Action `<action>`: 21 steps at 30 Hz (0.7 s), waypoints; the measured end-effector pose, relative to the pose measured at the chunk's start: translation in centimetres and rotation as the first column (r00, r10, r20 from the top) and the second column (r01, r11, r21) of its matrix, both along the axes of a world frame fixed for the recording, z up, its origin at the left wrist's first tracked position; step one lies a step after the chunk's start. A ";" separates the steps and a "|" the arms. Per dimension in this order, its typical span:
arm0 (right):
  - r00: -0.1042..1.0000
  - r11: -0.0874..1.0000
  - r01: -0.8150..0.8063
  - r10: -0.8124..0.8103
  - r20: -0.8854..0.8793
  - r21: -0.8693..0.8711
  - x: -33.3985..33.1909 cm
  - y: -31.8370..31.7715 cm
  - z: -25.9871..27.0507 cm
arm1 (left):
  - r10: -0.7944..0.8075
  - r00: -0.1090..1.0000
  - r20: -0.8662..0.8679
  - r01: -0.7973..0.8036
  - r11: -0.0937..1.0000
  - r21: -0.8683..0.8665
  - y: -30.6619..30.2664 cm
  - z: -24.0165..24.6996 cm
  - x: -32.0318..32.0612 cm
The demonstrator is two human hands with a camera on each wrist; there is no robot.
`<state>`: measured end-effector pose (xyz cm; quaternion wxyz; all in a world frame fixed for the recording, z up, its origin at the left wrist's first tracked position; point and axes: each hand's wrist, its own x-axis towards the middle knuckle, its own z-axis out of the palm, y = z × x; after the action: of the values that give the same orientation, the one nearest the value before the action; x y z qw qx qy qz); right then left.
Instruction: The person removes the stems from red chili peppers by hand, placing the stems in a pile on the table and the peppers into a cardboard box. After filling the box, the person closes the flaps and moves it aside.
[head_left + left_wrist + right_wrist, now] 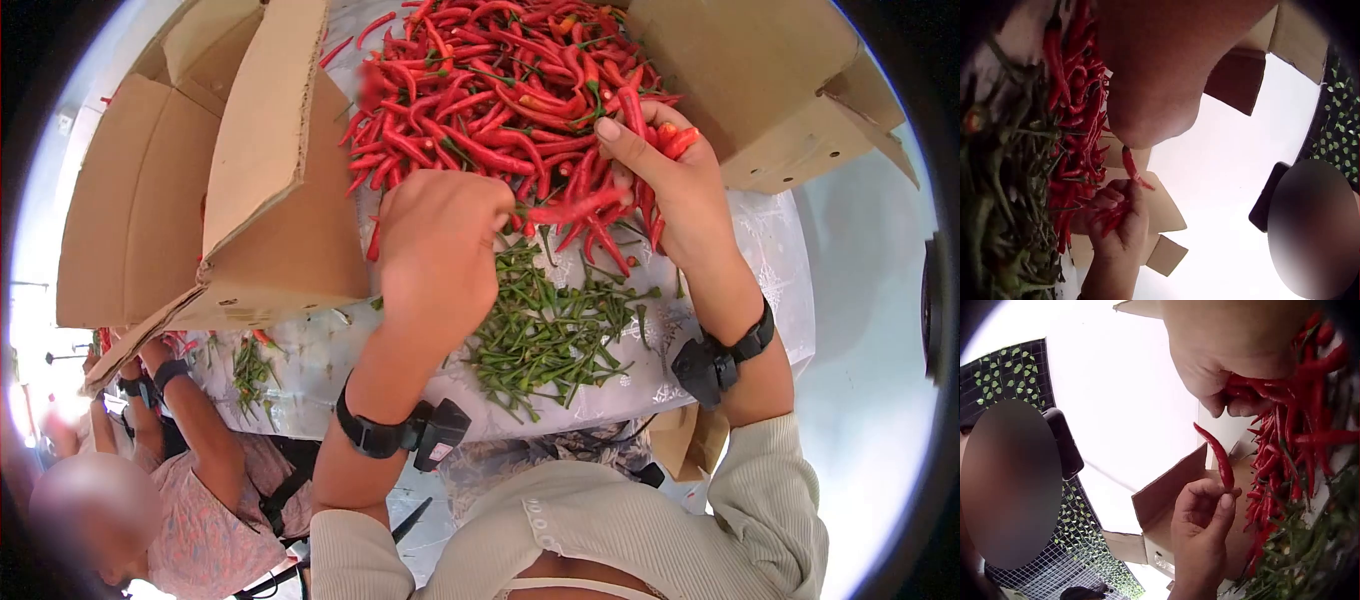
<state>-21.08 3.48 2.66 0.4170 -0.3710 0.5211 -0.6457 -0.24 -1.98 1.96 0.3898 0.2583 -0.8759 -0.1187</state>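
My left hand (pixel 435 255) pinches a red chili pepper (pixel 575 208) at its stem end, thumb against fingers. The chili's tip points toward my right hand (pixel 685 185). In the right wrist view that chili (pixel 1217 456) stands up from the left fingers. Several more red chilies (pixel 1112 219) are gripped in my right palm, under curled fingers. Both hands are over the near edge of a big heap of red chilies (pixel 500 90). Just below them lies a pile of green stems (pixel 560 340).
An open cardboard box (pixel 270 200) stands at the left and another cardboard box (pixel 760 80) at the back right. A white patterned cloth (pixel 770 250) covers the table. Farther left another person (pixel 215 490) sits by a small bunch of stems (pixel 250 375).
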 end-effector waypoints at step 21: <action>0.798 0.959 -0.278 0.265 -0.541 0.061 1.5 1.5 0.5 | -0.110 0.988 -0.110 0.119 0.990 0.077 0.1 -0.1 -0.1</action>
<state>-19.54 4.95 3.19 0.3359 -0.6141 0.5524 -0.4528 -0.30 -1.92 1.91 0.4170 0.2170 -0.8617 -0.1908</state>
